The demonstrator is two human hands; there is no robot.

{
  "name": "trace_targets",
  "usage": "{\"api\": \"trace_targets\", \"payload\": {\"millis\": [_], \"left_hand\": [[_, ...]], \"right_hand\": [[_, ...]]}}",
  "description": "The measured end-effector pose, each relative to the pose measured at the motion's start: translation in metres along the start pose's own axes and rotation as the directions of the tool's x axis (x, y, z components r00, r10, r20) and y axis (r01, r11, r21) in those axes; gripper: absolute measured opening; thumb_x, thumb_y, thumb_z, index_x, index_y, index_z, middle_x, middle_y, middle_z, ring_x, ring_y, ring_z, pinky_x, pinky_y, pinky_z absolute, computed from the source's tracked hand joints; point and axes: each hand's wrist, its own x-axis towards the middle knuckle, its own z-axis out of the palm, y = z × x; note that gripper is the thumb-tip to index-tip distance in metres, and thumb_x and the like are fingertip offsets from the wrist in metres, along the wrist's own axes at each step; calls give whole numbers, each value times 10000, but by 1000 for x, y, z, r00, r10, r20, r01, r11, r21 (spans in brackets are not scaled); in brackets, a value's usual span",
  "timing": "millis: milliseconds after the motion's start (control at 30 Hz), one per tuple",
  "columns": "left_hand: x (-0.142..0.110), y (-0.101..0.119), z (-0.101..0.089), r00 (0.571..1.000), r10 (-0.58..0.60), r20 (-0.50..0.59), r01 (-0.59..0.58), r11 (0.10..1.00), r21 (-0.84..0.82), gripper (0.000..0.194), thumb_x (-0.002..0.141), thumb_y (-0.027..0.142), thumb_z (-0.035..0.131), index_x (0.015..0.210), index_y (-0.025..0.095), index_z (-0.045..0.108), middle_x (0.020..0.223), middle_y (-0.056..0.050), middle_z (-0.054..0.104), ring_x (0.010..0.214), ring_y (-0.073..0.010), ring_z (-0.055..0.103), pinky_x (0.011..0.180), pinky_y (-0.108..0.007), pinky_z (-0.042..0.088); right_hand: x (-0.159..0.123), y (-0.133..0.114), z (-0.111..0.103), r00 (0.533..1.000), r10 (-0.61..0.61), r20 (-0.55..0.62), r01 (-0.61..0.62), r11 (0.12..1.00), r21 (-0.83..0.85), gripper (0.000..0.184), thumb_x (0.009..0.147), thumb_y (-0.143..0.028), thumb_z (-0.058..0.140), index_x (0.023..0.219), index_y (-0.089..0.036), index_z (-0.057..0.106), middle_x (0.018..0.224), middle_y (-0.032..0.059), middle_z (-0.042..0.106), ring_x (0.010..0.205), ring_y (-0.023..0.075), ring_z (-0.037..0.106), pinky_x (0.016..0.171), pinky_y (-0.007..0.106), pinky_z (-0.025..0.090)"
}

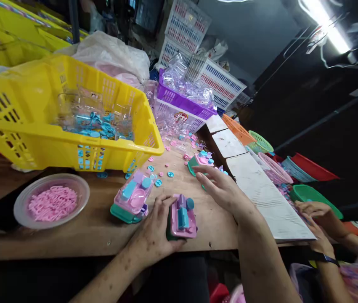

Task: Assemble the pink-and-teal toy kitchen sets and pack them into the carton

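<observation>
My left hand [155, 229] is wrapped round a small toy kitchen set [183, 219] with a green base, a pink top and blue and purple pieces on it. My right hand [221, 187] has its fingers stretched out and holds nothing I can see. Just beyond its fingertips is a second toy set [202, 160], pink and green with blue parts, partly hidden by that hand. To the left of my left hand stands a third set [133, 194] under a clear cover, on a teal base.
A yellow basket [118, 153] holds clear covers and blue parts. Pink pieces fill a round bowl [52, 204] at left. Behind are a purple basket [186, 101] of clear covers and loose parts. White boards [257, 193] divide off the right, where another person's hands [317, 219] work.
</observation>
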Motion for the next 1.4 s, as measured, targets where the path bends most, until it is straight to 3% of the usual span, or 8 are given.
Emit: {"api": "trace_targets", "payload": {"millis": [233, 433, 633, 767, 1000, 1200, 1300, 1400], "left_hand": [[-2, 0, 6, 999, 25, 25, -22, 995, -94, 1329, 672, 230, 1078, 1704, 384, 254, 1674, -152, 503, 1546, -427, 561, 1276, -669, 558], [-3, -19, 19, 999, 24, 35, -19, 991, -129, 1380, 675, 417, 1116, 1742, 385, 240, 1708, -156, 472, 1565, -439, 539, 1311, -644, 528], [-3, -14, 18, 999, 53, -3, -53, 986, -156, 1321, 740, 398, 1068, 1761, 358, 231, 1691, -178, 495, 1557, -446, 550, 1294, -655, 547], [-5, -5, 10, 1000, 18, -3, -19, 994, -107, 1247, 825, 389, 1029, 1762, 331, 208, 1682, -180, 530, 1586, -429, 537, 1337, -657, 507], [-4, -9, 10, 999, 35, 1, -35, 999, 34, 1467, 711, 442, 1108, 1775, 307, 107, 1721, -229, 490, 1599, -498, 519, 1321, -718, 490], [2, -9, 3, 996, 75, 56, -77, 996, 35, 1304, 770, 476, 1066, 1730, 224, 219, 1709, -241, 490, 1618, -465, 494, 1345, -682, 447], [3, -9, 1, 997, 55, 51, -57, 998, 31, 1263, 752, 482, 1069, 1700, 198, 284, 1672, -240, 524, 1595, -462, 519, 1335, -663, 459], [4, -9, 1, 998, 48, 45, -49, 998, 42, 1244, 750, 481, 1064, 1695, 202, 304, 1663, -237, 533, 1594, -463, 520, 1335, -665, 455]], "right_hand": [[181, 36, 32, 989, 149, -12, -143, 917, -374, 418, 1070, -342, 801, 1435, -158, 712, 1372, 152, 782, 1147, 271, 760, 1075, 443, 605], [226, 56, 47, 984, 152, -92, -176, 909, -378, 167, 1051, -272, 773, 1188, -177, 758, 1073, 94, 775, 1082, 278, 734, 1063, 484, 596], [166, 43, -7, 992, 105, -71, -98, 991, 95, 599, 1126, -555, 425, 1691, -355, 426, 1078, 46, 680, 987, 248, 746, 896, 424, 668], [82, 19, -18, 994, 109, 22, -104, 842, 529, 836, 946, -786, 650, 1679, -455, 424, 1164, 32, 668, 853, 213, 679, 831, 428, 695], [-25, -19, 16, 981, 168, 96, -194, 869, 456, 878, 1016, -564, 518, 1828, -442, 207, 1685, 101, 564, 992, 271, 718, 711, 419, 694], [-47, -21, 7, 981, 88, 173, -160, 869, 469, 894, 888, -565, 868, 1692, -375, 526, 1715, 109, 569, 801, 195, 696, 646, 374, 661], [-48, -6, -5, 946, 81, 315, -192, 921, 338, 719, 937, -695, 845, 1528, -311, 701, 1624, 120, 662, 1074, 282, 777, 844, 423, 715], [-51, 4, -6, 956, 189, 222, -222, 966, 135, 604, 1058, -741, 673, 1481, -318, 759, 1546, 104, 718, 1285, 332, 752, 838, 394, 720]]}}
